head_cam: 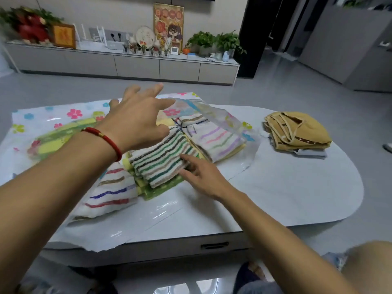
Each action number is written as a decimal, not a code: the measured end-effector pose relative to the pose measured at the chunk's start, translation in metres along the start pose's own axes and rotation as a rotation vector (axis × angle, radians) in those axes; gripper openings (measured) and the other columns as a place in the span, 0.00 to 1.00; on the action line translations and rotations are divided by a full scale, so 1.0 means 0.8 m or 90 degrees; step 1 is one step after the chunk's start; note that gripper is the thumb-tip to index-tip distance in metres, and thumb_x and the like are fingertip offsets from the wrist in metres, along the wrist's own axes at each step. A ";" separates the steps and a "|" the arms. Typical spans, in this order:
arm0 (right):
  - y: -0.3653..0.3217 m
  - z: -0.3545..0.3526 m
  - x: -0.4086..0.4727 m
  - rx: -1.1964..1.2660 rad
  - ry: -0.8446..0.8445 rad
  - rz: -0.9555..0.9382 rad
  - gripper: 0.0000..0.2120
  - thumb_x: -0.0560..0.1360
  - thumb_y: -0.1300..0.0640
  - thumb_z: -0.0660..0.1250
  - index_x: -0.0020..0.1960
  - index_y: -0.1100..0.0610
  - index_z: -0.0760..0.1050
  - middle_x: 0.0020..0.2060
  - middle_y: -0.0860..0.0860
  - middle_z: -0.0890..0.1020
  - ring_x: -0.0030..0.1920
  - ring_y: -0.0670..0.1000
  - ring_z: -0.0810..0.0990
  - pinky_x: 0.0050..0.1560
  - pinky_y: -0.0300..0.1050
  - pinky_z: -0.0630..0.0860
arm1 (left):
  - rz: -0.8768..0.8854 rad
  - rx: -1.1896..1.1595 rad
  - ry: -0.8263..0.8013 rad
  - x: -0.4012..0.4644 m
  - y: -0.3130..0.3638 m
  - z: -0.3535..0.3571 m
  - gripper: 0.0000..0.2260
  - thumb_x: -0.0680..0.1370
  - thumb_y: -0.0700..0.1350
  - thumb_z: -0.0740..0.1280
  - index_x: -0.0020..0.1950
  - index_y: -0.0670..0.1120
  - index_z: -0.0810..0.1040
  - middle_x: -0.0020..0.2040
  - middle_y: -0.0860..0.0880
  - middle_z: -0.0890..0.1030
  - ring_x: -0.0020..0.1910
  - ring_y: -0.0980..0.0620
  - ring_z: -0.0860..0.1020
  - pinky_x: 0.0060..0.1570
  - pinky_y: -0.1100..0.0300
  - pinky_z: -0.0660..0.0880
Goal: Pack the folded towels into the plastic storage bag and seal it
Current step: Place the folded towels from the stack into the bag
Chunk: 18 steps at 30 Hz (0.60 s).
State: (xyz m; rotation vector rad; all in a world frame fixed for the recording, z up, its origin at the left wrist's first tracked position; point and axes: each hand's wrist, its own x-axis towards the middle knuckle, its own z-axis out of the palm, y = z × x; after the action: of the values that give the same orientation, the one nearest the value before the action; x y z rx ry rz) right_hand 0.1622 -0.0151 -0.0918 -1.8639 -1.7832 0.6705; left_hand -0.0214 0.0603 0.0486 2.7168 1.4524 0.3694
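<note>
- Towels first, nearest the person: a white one with red, blue and brown stripes (112, 192) lies at the near left of the table (297, 187), seemingly under clear plastic already.
- Right hand (203, 179) lies flat and open with fingers spread, fingertips pressing the near edge of the green-and-brown striped towel (163, 158); it grips nothing. Best to keep that flat push low and even, so the fold slides in without unrolling.
- That striped towel sits on top of a green one (163, 190), which sticks out just beneath it; both should go in together, or the lower will drag.
- Left hand (137, 119), with a red bracelet (104, 139) on the wrist, hangs open above the pile, fingers splayed towards the bag's raised flap (210, 112); it holds nothing that I can see.
- My judgement: lift that flap high before pushing, else the towel's front edge will catch on the plastic.
- Pastel-striped towel (220, 139) lies just beyond, half under the flap.
- Storage bag (63, 115), flowered and clear, spreads across the far left of the table, unsealed.
- Well apart at far right, a tan folded pile (297, 132) waits, not yet packed.
</note>
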 end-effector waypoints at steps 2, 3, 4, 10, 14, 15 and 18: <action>0.023 -0.056 -0.012 -0.020 0.013 -0.025 0.17 0.80 0.50 0.69 0.68 0.52 0.81 0.52 0.52 0.86 0.47 0.49 0.83 0.51 0.44 0.78 | 0.020 -0.021 0.008 -0.002 0.004 0.010 0.31 0.74 0.53 0.66 0.75 0.65 0.61 0.81 0.52 0.54 0.77 0.38 0.54 0.66 0.28 0.61; 0.040 -0.083 -0.019 -0.038 0.035 -0.021 0.13 0.79 0.51 0.69 0.60 0.54 0.85 0.46 0.51 0.87 0.42 0.48 0.83 0.46 0.46 0.78 | 0.026 -0.029 0.011 -0.002 0.007 0.014 0.31 0.74 0.54 0.67 0.75 0.66 0.61 0.81 0.52 0.53 0.77 0.38 0.53 0.66 0.28 0.61; 0.059 -0.111 -0.026 -0.060 0.064 -0.006 0.11 0.78 0.51 0.69 0.53 0.56 0.86 0.41 0.53 0.87 0.38 0.51 0.82 0.43 0.49 0.80 | 0.032 -0.034 0.012 0.000 0.011 0.018 0.31 0.74 0.55 0.67 0.75 0.67 0.61 0.81 0.52 0.53 0.77 0.37 0.53 0.66 0.29 0.60; 0.195 -0.253 -0.034 -0.270 0.311 0.208 0.12 0.77 0.55 0.65 0.40 0.59 0.81 0.36 0.60 0.84 0.38 0.62 0.80 0.37 0.53 0.75 | 0.071 -0.039 0.018 0.024 0.045 0.035 0.29 0.73 0.54 0.67 0.74 0.64 0.65 0.81 0.52 0.55 0.77 0.37 0.53 0.67 0.28 0.59; 0.259 -0.285 0.009 -0.395 0.300 0.372 0.22 0.76 0.44 0.67 0.63 0.57 0.79 0.62 0.63 0.81 0.61 0.66 0.77 0.58 0.56 0.76 | 0.071 -0.042 0.008 0.045 0.065 0.045 0.30 0.74 0.54 0.66 0.75 0.62 0.64 0.81 0.54 0.55 0.77 0.38 0.52 0.67 0.28 0.60; 0.271 -0.286 0.022 -0.402 0.294 0.412 0.28 0.75 0.41 0.68 0.68 0.57 0.74 0.66 0.63 0.77 0.66 0.67 0.74 0.63 0.58 0.73 | 0.068 -0.043 0.007 0.049 0.068 0.048 0.29 0.73 0.54 0.66 0.75 0.62 0.64 0.81 0.55 0.55 0.77 0.39 0.52 0.66 0.28 0.61; 0.299 -0.284 0.058 -0.354 0.327 0.488 0.35 0.75 0.37 0.65 0.73 0.57 0.66 0.71 0.63 0.71 0.72 0.67 0.68 0.69 0.63 0.66 | 0.056 -0.045 0.012 0.057 0.072 0.057 0.29 0.73 0.55 0.65 0.74 0.63 0.65 0.80 0.56 0.55 0.77 0.39 0.52 0.67 0.30 0.62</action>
State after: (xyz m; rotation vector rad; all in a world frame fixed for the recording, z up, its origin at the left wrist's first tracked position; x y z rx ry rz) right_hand 0.4930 0.0207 -0.0707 -2.8006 -0.9418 -0.1258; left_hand 0.0598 0.0692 0.0215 2.7351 1.3007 0.4415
